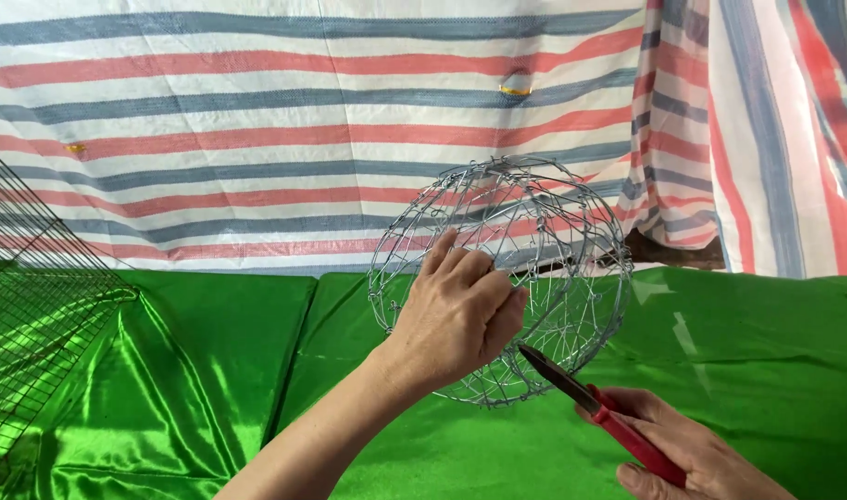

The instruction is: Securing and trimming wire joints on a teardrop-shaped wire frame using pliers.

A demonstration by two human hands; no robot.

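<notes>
1. Gripping the round wire basket (553,268), the left hand (456,315) holds it raised above the green satin cloth (210,370), with the fingers closed over the near wires and curled into the frame.
2. The basket stands tilted on edge, its open face turned toward the person and its rounded back toward the striped tarpaulin (257,120) behind.
3. The right hand (687,454) is closed around the red handles of a pair of pliers (590,398), low at the right of the view.
4. The long axis of the pliers runs from lower right to upper left. The dark tip points at the lower part of the basket, just beside the heel of the left hand; whether the tip touches a wire cannot be told.
5. The left hand is the nearer one to the basket, being in direct contact. The right hand lies below and to the right of it, reaching it only through the tool.
6. The two hands are apart, not touching each other.
7. A dark wire grid panel (34,278) leans at the far left, well apart from both hands.
</notes>
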